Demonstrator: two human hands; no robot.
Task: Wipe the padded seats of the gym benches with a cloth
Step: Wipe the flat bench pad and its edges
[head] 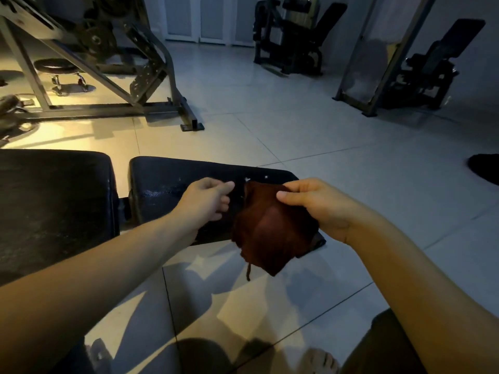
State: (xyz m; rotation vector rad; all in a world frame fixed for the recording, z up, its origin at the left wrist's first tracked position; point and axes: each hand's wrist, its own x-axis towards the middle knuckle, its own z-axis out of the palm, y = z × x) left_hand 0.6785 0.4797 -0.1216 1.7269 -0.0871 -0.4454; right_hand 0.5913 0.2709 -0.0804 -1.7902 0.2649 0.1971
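We log the brown cloth pinched at its 1 o'clock corner by the right hand, over the seat pad; left hand, loosely curled and empty, at the cloth's 9 o'clock.

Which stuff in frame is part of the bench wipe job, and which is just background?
Job:
- reddish-brown cloth, gripped by right hand
- left hand beside it
- black padded seat below the cloth
- larger black padded bench pad to its left

Lying about:
- round black wheeled stool
- grey steel machine frame
- black seated machine at the back wall
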